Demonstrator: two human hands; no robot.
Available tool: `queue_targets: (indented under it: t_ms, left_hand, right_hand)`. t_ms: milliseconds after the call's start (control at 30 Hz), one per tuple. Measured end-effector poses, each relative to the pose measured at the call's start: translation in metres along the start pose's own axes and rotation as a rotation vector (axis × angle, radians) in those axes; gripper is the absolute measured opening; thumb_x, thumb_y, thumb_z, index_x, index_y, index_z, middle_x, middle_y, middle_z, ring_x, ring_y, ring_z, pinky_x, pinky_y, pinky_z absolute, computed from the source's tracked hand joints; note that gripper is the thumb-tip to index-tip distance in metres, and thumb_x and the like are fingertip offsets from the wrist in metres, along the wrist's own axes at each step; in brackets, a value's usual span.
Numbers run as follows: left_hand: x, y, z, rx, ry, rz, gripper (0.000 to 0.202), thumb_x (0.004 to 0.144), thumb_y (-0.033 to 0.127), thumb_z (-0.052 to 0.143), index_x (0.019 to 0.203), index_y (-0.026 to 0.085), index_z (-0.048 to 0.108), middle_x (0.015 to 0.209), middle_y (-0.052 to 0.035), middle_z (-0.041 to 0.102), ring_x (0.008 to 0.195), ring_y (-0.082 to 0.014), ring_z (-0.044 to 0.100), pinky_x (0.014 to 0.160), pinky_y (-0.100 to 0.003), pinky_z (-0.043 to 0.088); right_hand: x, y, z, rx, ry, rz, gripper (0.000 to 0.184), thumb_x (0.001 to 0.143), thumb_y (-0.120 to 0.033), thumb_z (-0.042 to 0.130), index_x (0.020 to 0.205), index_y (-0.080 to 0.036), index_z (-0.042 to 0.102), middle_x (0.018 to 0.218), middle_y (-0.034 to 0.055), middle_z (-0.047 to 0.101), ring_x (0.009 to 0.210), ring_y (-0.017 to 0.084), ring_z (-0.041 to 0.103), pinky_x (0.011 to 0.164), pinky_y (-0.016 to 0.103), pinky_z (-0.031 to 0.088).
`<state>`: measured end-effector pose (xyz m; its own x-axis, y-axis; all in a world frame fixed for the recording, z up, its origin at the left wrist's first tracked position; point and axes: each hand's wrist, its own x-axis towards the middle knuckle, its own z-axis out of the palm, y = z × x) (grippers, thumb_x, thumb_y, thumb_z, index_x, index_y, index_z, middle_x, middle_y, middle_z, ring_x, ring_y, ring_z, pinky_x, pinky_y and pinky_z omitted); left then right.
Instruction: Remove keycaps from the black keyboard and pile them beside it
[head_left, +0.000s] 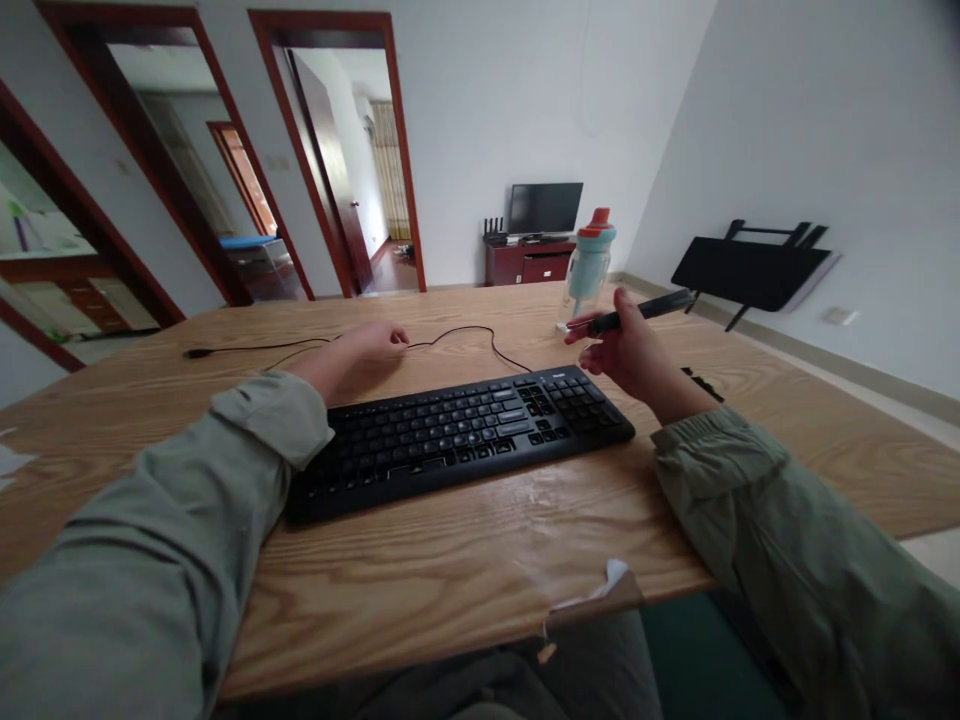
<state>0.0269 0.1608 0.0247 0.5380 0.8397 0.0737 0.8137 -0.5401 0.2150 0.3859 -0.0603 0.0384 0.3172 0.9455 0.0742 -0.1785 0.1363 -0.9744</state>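
Note:
A black keyboard (457, 430) lies at a slant on the wooden table, between my forearms. A slot in its bottom row looks bare where the space bar sits on such keyboards. Behind its left part, my left hand (375, 342) rests low over the table, fingers curled together at the thin black cable (469, 328), which emerges by the fingertips. My right hand (626, 345) is raised above the keyboard's right end. It grips a slim black stick-like tool (652, 307), tilted up to the right with a wider greyish end; its exact kind is unclear.
A clear bottle (589, 265) with a red and teal top stands beyond my right hand. Small dark pieces (701, 383) lie by my right wrist. The table's front edge has a torn covering (600, 590). A folded black table (754, 270) leans at the right wall.

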Motion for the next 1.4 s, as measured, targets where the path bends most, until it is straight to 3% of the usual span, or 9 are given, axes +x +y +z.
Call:
queue_targets:
  t_ms: [67,167,367,467,567,733,933,1100,1400]
  left_hand:
    - [0.001,0.004,-0.002,-0.066,0.027,0.011,0.030,0.074,0.037,0.063,0.090,0.020,0.082,0.098,-0.0104,0.081,0.083,-0.0250,0.070,0.075,-0.030,0.053]
    - [-0.015,0.017,-0.008,-0.155,0.068,-0.001,0.032,0.075,0.042,0.068,0.095,0.020,0.082,0.096,-0.0097,0.080,0.086,-0.0247,0.070,0.079,-0.031,0.055]
    - [-0.103,0.034,-0.016,-0.250,0.209,-0.156,0.028,0.075,0.046,0.074,0.093,0.025,0.081,0.085,-0.0051,0.078,0.085,-0.0245,0.069,0.078,-0.032,0.056]
    - [-0.144,0.030,-0.012,-0.369,0.332,-0.263,0.031,0.076,0.045,0.075,0.097,0.023,0.080,0.090,-0.0060,0.078,0.083,-0.0229,0.069,0.075,-0.032,0.056]
    - [-0.167,0.019,-0.006,-0.469,0.407,-0.323,0.038,0.075,0.044,0.076,0.104,0.020,0.078,0.090,-0.0063,0.077,0.080,-0.0213,0.068,0.073,-0.032,0.055]
    - [-0.171,0.014,-0.001,-0.539,0.410,-0.290,0.038,0.075,0.037,0.073,0.107,0.017,0.076,0.095,-0.0076,0.078,0.081,-0.0194,0.068,0.074,-0.030,0.056]
    - [-0.160,0.021,0.002,-0.487,0.324,-0.154,0.044,0.073,0.021,0.062,0.113,0.014,0.077,0.100,-0.0082,0.080,0.074,-0.0160,0.066,0.069,-0.027,0.054]
    - [-0.156,0.005,0.005,-0.408,0.298,-0.085,0.042,0.078,0.025,0.064,0.116,0.016,0.080,0.106,-0.0080,0.080,0.075,-0.0158,0.067,0.072,-0.027,0.054]
    - [-0.173,-0.019,0.013,-0.421,0.277,-0.106,0.036,0.084,0.028,0.070,0.117,0.017,0.080,0.104,-0.0080,0.081,0.085,-0.0199,0.072,0.082,-0.032,0.058]
  right_hand:
    - [-0.002,0.003,0.000,0.011,0.016,0.034,0.048,0.102,-0.063,0.054,0.094,-0.018,0.067,0.081,0.0095,0.072,0.045,0.013,0.057,0.036,0.025,0.039]
    - [-0.003,0.011,0.001,0.022,-0.018,0.077,0.024,0.101,-0.042,0.061,0.094,-0.019,0.064,0.091,0.0083,0.073,0.056,0.016,0.067,0.044,0.025,0.051]
    - [-0.009,0.035,0.000,0.106,-0.104,0.073,0.011,0.094,-0.030,0.057,0.089,-0.020,0.061,0.097,0.0062,0.072,0.067,0.017,0.072,0.066,0.031,0.063]
    - [-0.014,0.041,0.000,0.107,-0.098,0.060,0.010,0.092,-0.024,0.053,0.085,-0.020,0.059,0.094,0.0059,0.072,0.067,0.015,0.071,0.069,0.029,0.063]
    - [-0.016,0.043,0.002,0.105,-0.057,0.067,0.011,0.092,-0.024,0.054,0.082,-0.021,0.057,0.087,0.0045,0.070,0.064,0.015,0.069,0.067,0.029,0.063]
    - [-0.013,0.039,0.002,0.081,-0.051,0.064,0.015,0.094,-0.027,0.051,0.084,-0.020,0.060,0.091,0.0057,0.072,0.062,0.016,0.069,0.062,0.029,0.061]
    - [-0.002,0.029,-0.018,-0.060,0.104,0.004,0.034,0.099,-0.028,0.040,0.086,-0.018,0.070,0.097,0.0095,0.073,0.063,0.016,0.068,0.058,0.028,0.056]
    - [0.006,0.038,-0.035,-0.107,0.187,0.037,0.038,0.098,-0.031,0.042,0.081,-0.020,0.074,0.096,0.0117,0.073,0.062,0.017,0.064,0.059,0.031,0.052]
    - [0.015,0.038,-0.012,-0.188,0.191,0.135,0.049,0.103,-0.042,0.035,0.081,-0.019,0.072,0.098,0.0146,0.073,0.056,0.015,0.051,0.047,0.025,0.034]
